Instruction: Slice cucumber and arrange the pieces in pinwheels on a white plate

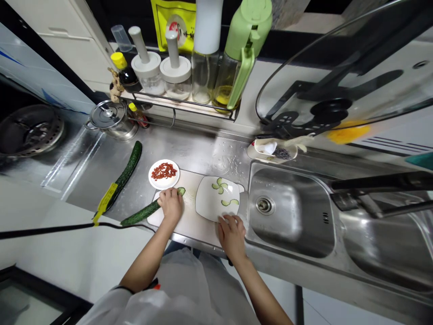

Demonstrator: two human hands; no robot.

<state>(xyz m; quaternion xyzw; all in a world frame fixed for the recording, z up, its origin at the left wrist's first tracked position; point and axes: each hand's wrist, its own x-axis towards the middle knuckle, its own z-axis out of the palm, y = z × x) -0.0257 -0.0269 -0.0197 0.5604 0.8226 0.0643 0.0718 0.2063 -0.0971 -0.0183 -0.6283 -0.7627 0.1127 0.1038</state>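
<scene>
My left hand (172,206) is curled over a cucumber (142,213) that lies across the left end of the cutting board (189,228). The cut end of this cucumber shows beyond my fingers. At the near right edge of a white plate (206,203), my right hand (233,234) has its fingers bent and a little apart, the tips at the rim. On that plate, thin cucumber slices (220,186) form a curved pattern, with a few more (230,202) below. A dark handle-like end (230,262) pokes out under my right hand; the rest of it is hidden.
A small white dish (164,185) of red berries sits behind the board. To the left lies a whole cucumber (130,169) with a yellow tag (106,198). The sink (287,212) is on the right. A lidded pot (113,119) and a condiment rack (179,101) stand behind.
</scene>
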